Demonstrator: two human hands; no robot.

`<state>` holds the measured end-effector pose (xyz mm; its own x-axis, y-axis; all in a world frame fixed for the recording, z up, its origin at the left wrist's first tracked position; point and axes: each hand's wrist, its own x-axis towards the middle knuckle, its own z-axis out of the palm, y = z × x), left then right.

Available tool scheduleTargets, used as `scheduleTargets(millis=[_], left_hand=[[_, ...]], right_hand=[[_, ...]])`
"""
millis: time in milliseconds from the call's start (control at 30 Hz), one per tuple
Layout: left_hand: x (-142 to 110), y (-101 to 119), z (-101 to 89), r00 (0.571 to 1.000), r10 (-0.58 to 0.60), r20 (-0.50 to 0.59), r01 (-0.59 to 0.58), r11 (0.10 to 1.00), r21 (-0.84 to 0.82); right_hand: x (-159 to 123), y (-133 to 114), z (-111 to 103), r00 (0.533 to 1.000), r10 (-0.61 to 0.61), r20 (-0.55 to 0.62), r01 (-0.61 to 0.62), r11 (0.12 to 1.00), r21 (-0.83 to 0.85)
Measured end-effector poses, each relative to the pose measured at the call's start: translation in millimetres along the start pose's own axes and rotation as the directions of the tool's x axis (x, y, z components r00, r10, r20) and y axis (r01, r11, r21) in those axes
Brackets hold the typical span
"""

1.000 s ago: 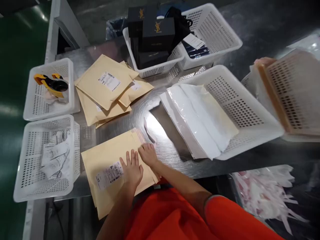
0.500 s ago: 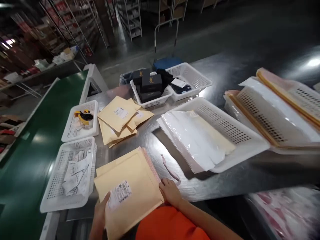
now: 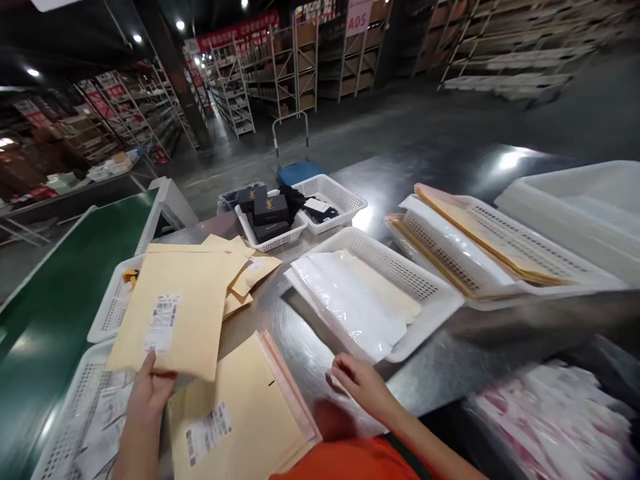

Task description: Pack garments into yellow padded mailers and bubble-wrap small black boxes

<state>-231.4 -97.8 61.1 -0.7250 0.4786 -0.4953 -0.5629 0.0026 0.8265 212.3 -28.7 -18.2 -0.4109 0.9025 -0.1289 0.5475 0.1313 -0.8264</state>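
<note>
Nearest the person, a stack of kraft padded envelopes (image 3: 250, 407) lies on the metal tabletop (image 3: 303, 343). The left hand (image 3: 149, 390) has its fingers gripping the lower edge of a labelled kraft envelope (image 3: 197, 300), raised beyond the stack. The right hand (image 3: 361, 385) curls its fingers beside the stack; whether they hold anything cannot be told. Farther off stand a perforated basket (image 3: 435, 310) of mailers and black boxes (image 3: 270, 211).

We see metal shelves (image 3: 296, 67) across the top, ceiling lights (image 3: 180, 25) at upper left, dark grey floor (image 3: 410, 120) at upper right, and a green conveyor belt (image 3: 75, 267) at left.
</note>
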Motion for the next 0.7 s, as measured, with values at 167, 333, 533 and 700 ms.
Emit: scheduleTargets(millis=[167,333,533,700], left_hand=[[16.3,-64.1,40.3,0.941,-0.32,0.113,0.305,0.943,0.132],[11.4,-132.3,13.2,0.867,-0.495,0.056,0.455,0.833,0.313],[8.2,-167.1,-35.0,0.849,-0.524,-0.067,0.501,0.76,0.414],[-14.4,-168.9,-34.8,0.861,-0.505,-0.051,0.465,0.745,0.478]], right_hand=[[-26.0,30.3,-87.1,0.91,0.154,-0.386,-0.095,0.981,0.168],[-109.5,151.7,-181.5,0.427,0.391,-0.815,-0.53,0.839,0.124],[-150.9,250.0,-217.6,0.287,0.158,-0.945,-0.751,0.649,-0.119],[-48.4,178.2,-143.0,0.851,-0.182,-0.493,-0.13,0.836,-0.533]])
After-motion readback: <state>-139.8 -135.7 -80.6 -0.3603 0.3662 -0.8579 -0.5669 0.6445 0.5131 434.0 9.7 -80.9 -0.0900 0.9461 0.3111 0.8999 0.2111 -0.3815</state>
